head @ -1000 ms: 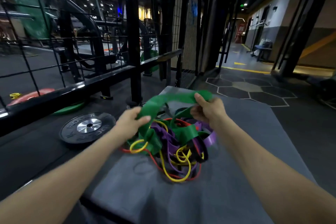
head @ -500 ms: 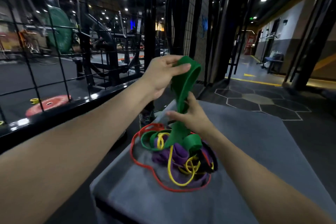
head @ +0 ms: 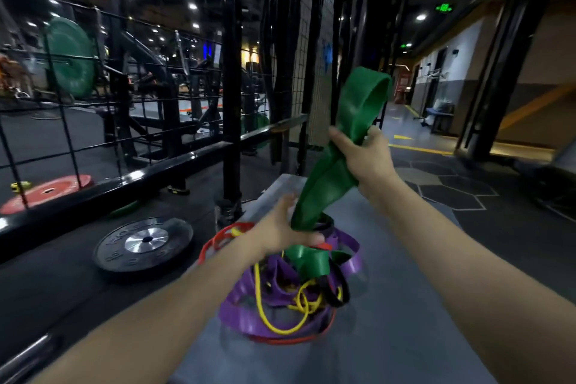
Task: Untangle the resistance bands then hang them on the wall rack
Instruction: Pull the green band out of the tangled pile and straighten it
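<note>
A tangle of purple, yellow, red and black resistance bands [head: 290, 299] lies on a grey padded box [head: 389, 305]. A wide green band [head: 352, 121] rises out of the pile. My right hand [head: 364, 156] grips the green band high up, its loop standing above my fingers. My left hand [head: 280, 227] holds the same band lower down, just above the pile. The band's lower end [head: 308, 259] is still wound among the other bands. A black wire-grid wall panel [head: 314, 50] stands behind the box.
A black metal rail [head: 124, 178] and upright post [head: 232, 78] run to the left of the box. A black weight plate [head: 143, 243] and a red plate [head: 46, 193] lie on the floor. A corridor opens at the right.
The hands have swapped places on the green band: my right hand has risen to grip it high, my left hand has dropped to the pile. The view has shifted right.
</note>
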A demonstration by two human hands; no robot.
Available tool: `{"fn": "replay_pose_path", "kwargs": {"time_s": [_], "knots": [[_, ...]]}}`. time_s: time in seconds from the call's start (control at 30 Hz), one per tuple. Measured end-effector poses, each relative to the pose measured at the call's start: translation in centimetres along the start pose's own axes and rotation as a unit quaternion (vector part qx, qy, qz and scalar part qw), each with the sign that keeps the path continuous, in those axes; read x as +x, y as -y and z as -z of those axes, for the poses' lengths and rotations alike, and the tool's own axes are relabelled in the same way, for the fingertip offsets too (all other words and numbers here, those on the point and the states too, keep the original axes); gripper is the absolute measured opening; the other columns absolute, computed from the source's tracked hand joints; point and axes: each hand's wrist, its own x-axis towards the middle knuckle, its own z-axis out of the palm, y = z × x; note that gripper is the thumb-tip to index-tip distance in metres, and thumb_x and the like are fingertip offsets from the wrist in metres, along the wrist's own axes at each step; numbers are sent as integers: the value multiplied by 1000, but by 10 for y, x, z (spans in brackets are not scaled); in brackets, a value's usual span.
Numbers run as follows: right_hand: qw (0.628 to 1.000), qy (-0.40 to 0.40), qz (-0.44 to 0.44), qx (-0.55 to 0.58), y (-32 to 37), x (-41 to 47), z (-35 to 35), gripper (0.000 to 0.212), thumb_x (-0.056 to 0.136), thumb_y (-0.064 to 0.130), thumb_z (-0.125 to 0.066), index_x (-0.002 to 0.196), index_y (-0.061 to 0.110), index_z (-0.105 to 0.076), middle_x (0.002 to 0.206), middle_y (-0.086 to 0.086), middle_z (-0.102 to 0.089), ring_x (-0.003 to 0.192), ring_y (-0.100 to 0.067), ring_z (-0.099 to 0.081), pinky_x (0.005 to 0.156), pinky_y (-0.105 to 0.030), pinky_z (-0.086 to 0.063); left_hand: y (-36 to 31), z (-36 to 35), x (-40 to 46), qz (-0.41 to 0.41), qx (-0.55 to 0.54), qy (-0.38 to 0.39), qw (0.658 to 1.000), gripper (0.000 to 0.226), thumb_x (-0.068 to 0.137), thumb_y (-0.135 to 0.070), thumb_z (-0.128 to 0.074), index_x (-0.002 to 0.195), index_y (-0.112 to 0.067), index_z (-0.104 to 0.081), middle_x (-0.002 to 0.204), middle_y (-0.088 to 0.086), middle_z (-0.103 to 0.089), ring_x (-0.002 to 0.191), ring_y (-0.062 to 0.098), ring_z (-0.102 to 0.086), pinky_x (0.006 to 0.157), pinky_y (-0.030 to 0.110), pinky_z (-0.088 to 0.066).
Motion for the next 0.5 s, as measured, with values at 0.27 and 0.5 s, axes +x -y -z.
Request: {"fn": "replay_pose_path", "kwargs": {"time_s": [0.27,0.5], "knots": [[998,-57,-42,-4,-8,13,40,65,69,33,-81,116,8,-43,105,-8,-63,91,-25,-63,80,-41,-55,7,-29,26,33,133,51,989,24,83,-41,-65,95,-22,-59,87,-4,-64,87,15,-61,67,21,-43],[963,-24,-259,67,-47,-4,33,99,53,65,-76,119,-4,-48,116,-14,-61,101,-33,-61,88,-48,-52,-56,53,18,64,81,15,995,19,72,-10,-77,88,-15,-67,86,6,-70,72,17,-65,72,27,-53]]}}
